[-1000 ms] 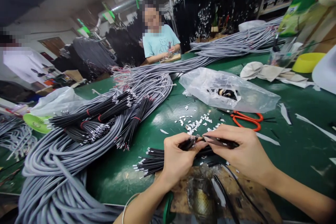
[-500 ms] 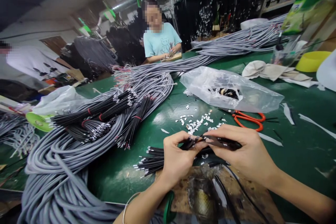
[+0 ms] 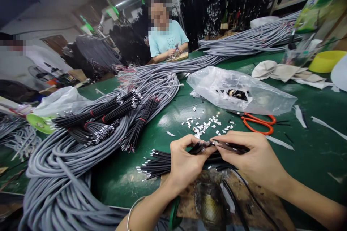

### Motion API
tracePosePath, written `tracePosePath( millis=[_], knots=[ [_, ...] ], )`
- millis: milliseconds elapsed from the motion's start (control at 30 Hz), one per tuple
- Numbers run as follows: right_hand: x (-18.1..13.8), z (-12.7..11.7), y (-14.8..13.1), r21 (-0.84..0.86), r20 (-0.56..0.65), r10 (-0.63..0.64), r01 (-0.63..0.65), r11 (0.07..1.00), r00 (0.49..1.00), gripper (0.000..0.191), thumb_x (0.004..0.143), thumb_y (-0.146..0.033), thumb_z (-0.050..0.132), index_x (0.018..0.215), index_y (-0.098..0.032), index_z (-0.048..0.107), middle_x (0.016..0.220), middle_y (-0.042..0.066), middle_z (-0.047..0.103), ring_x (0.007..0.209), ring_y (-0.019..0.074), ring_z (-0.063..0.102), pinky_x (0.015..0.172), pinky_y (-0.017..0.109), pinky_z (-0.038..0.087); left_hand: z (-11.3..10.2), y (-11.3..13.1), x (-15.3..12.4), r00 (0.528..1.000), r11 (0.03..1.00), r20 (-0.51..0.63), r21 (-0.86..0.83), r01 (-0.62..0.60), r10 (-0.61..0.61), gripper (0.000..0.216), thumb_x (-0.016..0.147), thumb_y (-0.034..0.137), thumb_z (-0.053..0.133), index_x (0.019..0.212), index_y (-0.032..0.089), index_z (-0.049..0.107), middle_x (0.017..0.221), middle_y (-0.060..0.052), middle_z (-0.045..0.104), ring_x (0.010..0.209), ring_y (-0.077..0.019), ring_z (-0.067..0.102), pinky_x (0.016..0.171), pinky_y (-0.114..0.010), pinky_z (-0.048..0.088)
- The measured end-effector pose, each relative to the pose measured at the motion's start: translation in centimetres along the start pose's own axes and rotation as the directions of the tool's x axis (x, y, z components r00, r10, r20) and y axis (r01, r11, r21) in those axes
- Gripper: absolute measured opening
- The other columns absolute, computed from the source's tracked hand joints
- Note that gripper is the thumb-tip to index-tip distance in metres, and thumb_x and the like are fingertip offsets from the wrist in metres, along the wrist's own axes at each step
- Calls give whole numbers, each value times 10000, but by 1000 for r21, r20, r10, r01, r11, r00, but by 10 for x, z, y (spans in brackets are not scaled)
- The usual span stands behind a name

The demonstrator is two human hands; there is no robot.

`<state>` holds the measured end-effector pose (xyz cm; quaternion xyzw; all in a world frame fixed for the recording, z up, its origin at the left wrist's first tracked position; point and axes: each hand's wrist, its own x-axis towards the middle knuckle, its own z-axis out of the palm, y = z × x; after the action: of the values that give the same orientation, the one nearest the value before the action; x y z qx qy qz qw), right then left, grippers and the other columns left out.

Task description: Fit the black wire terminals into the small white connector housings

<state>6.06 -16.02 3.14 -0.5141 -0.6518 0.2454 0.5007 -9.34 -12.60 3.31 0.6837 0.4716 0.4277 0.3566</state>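
Note:
My left hand [image 3: 185,160] is closed, thumb and forefinger pinching a black cable [image 3: 197,148]. Close against it, my right hand [image 3: 253,157] grips a slim dark tool [image 3: 234,147], its exact kind hard to make out. The fingertips of both hands almost meet, and a small pale end shows between them. Below and behind my left hand lies a bundle of black wires [image 3: 155,164] with whitish tips. Small silvery scraps [image 3: 202,128] are scattered just beyond my hands.
Orange-handled scissors [image 3: 258,122] lie beyond my right hand, near a clear plastic bag [image 3: 260,97]. Thick grey cables [image 3: 65,173] and tied black wire bundles [image 3: 108,115] fill the left. A wooden board [image 3: 249,202] lies in front. A co-worker [image 3: 168,43] sits across the table.
Both hands keep their grip and have barely moved. The tool's tip and my fingertips have shifted slightly, and the view has moved a little.

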Motion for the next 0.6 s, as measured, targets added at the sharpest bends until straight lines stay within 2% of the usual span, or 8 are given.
tracePosePath(
  millis=[233, 333, 400, 600],
  knots=[
    [2, -2, -1, -24, -35, -50, 49, 999, 998, 207, 747, -113, 573, 849, -205, 727, 686, -22, 685, 567, 103, 599, 509, 199, 456, -1, 6, 4, 978, 958, 133, -217, 186, -160, 116, 625, 197, 747, 627, 103, 679, 527, -1, 621, 480, -98, 547, 499, -192, 450],
    [2, 0, 1, -120, -126, -76, 61, 991, 989, 242, 780, -208, 598, 1000, -187, 696, 888, 18, 707, 742, 140, 643, 658, 228, 503, -3, 4, 6, 976, 935, 82, -283, 216, -201, 151, 594, 200, 767, 602, 103, 652, 520, 12, 599, 476, -86, 535, 503, -188, 447],
    [1, 1, 3, -163, -129, -79, 57, 985, 989, 284, 797, -280, 610, 1060, -192, 675, 962, 32, 695, 818, 160, 642, 738, 260, 503, -3, 2, 7, 978, 924, 35, -323, 206, -206, 193, 567, 195, 781, 564, 110, 607, 543, 18, 594, 495, -77, 523, 518, -185, 448],
    [-2, 2, 6, -143, -14, -91, 88, 986, 996, 219, 835, -296, 587, 1013, -229, 694, 889, 15, 703, 769, 149, 645, 690, 257, 508, -2, -2, 7, 984, 919, 0, -357, 168, -179, 257, 530, 178, 788, 523, 129, 535, 565, 18, 590, 532, -81, 506, 526, -186, 446]
  ],
)
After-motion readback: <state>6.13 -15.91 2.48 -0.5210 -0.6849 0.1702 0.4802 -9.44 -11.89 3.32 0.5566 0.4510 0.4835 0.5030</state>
